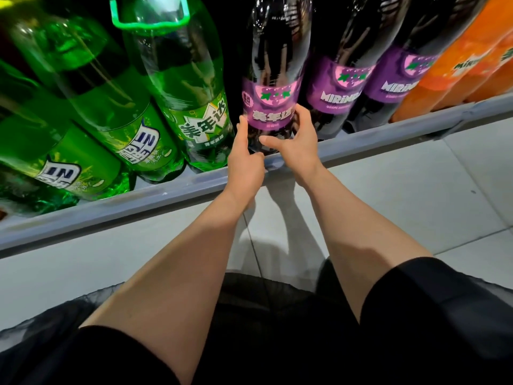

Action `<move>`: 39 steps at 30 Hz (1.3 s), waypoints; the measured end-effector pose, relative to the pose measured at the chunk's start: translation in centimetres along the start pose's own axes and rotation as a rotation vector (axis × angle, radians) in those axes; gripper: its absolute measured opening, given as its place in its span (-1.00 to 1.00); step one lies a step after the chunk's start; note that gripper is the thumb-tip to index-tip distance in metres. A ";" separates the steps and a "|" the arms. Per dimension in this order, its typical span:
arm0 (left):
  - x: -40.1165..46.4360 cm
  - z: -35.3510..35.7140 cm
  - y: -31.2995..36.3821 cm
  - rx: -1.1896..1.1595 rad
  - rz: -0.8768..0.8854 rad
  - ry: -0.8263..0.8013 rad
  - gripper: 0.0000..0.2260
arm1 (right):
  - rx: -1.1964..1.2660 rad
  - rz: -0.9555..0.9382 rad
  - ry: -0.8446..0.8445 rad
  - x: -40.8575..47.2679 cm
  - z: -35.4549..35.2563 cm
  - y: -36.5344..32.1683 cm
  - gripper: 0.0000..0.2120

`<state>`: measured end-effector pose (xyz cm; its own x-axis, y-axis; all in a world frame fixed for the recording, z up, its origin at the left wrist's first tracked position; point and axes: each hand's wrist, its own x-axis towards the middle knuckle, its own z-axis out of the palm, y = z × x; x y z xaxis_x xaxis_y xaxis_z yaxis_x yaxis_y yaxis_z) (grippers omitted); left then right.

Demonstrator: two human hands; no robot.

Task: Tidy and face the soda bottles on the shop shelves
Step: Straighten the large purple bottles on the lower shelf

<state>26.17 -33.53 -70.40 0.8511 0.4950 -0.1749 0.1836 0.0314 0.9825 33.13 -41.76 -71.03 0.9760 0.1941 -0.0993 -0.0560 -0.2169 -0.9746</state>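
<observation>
A pale tiled floor (416, 195) is stretching out below a grey shelf (111, 209) whose front lip is running across the view from lower left to upper right, with darkness filling the space behind the stock. Nine soda bottles are showing along the shelf: four green bottles (111, 107) at the left, three dark grape bottles with purple labels in the middle, and two orange bottles (458, 51) at the right edge, partly cut off by the frame. A person in black short sleeves is reaching forward with both bare arms to the leftmost grape bottle (270, 87), which is standing at the shelf's front lip between a green bottle and the second grape bottle (337, 87). The left hand (244, 162) is pressing its extended fingers against the bottle's lower left side, just under the label. The right hand (297, 145) is wrapping around the lower right side, thumb across the front beneath the label. Both grips are closing on this one bottle, whose purple label is facing the camera.
</observation>
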 end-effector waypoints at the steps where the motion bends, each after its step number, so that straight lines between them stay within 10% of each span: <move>1: 0.0 0.1 0.0 0.023 0.004 -0.003 -0.25 | -0.006 -0.006 0.009 -0.1 0.2 0.0 -0.11; 7: -0.7 1.3 -0.1 0.157 0.005 0.072 -0.34 | -0.007 0.006 -0.017 -1.0 0.2 -0.1 -0.20; 11: -3.8 3.9 -0.5 0.240 -0.021 0.161 -0.64 | -0.022 0.065 0.407 -1.6 -1.9 -0.1 -0.60; 14: -4.1 5.6 -0.7 0.185 -0.015 -0.036 -0.56 | -0.104 0.081 0.540 -0.6 -4.4 0.5 -0.50; 22: 0.7 7.8 1.4 0.218 -0.042 -0.287 -0.29 | -0.062 0.098 0.262 2.0 -7.7 1.1 -0.17; 39: 0.5 10.6 1.9 0.171 -0.051 -0.161 -0.21 | 0.066 0.119 0.138 2.9 -8.9 1.1 -0.19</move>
<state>32.20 -42.40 -69.33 0.9036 0.3510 -0.2457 0.2974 -0.1011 0.9494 37.76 -49.92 -70.65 0.9810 0.0366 -0.1905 -0.1820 -0.1663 -0.9691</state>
